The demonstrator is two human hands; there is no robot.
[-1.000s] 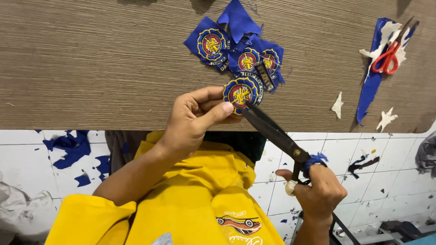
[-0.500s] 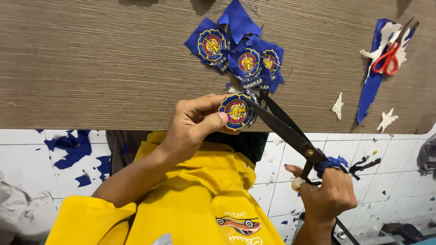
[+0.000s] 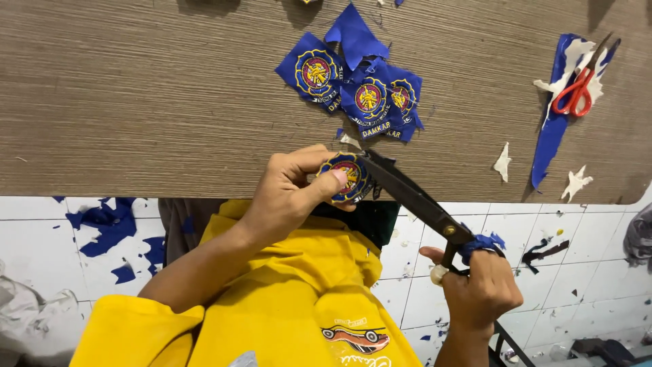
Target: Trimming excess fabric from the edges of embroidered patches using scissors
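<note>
- A round embroidered patch with a blue border and a red-and-yellow centre [image 3: 345, 177] is pinched in the left hand [image 3: 288, 194], thumb on its face and the other fingers curled behind it, just off the near edge of the brown wood-grain tabletop [image 3: 136, 102].
- A pair of large dark metal shears with blue cloth wound round the handle [image 3: 414, 197] is gripped by the right hand [image 3: 479, 292]; the fingers are clenched through the loops, and the blades are seen nearly shut against the patch's right edge.
- The step in hand is judged to be the trimming of blue backing cloth away from the patch's round outline.
- For the next move, the patch would probably need to be turned a little between thumb and fingers, so that untrimmed edge is brought to the blades, which must be opened again; the cut should be kept close to the border without nicking the stitching.
- A small heap of similar blue patches with ragged cloth edges [image 3: 363, 88] is lying farther back on the tabletop, well apart from the hands.
- Red-handled scissors [image 3: 577, 92] are resting on a blue-and-white fabric strip [image 3: 553, 136] at the far right.
- White scraps [image 3: 503, 162] are scattered on the tabletop, and blue offcuts [image 3: 102, 221] on the white tiled floor [image 3: 41, 245] below.
</note>
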